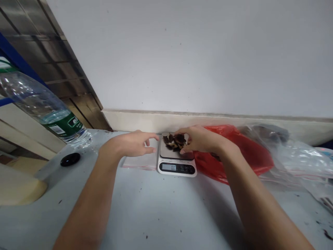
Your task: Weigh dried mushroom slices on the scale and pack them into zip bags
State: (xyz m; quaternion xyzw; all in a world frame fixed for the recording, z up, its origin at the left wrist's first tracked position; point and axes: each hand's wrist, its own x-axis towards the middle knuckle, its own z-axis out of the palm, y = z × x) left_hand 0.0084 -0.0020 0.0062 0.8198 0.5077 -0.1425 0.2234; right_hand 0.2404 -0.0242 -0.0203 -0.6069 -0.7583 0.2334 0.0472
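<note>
Right hand (201,139), half-curled around the pieces (176,141) on the scale (166,155), grip unclear, called for lightness; left hand (131,143) was half-open, empty.

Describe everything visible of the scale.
The scale is white and plastic-looking, with rounded corners, and lies flat on the table. Its grey, metal-looking plate bears a heap of dark, dry-looking pieces, with the right hand at them; whether it touches the plate is unclear. Along the near edge, a black strip holds a display that seems to read 0.0 and buttons with unreadable marks. A clear bag lies left of it, a red bag right.
</note>
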